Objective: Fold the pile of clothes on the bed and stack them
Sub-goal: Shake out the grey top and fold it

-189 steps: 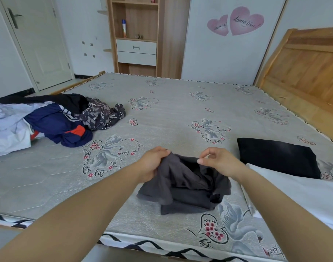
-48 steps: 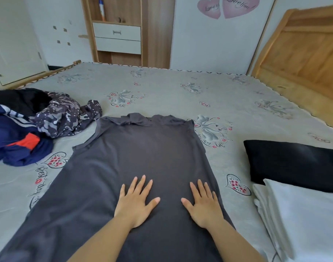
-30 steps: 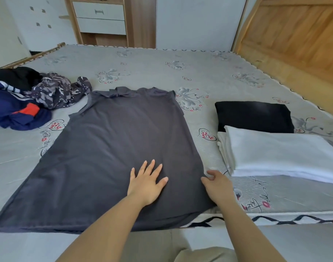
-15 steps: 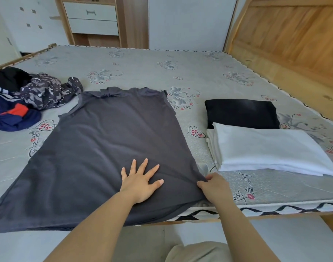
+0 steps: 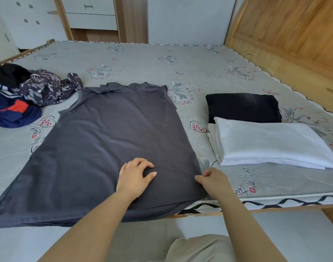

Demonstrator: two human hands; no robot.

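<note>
Near the bottom middle of the frame, the soft, floppy grey dress is lying flat on the bed, the left hand is bunching it while the right hand is pinching its side edge, probably the best place for lifting.

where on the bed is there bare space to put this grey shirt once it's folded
Bare mattress lies beyond the grey shirt toward the far edge, and in the strip between it and the white and black folded clothes. The left is crowded by the unfolded pile.
</note>
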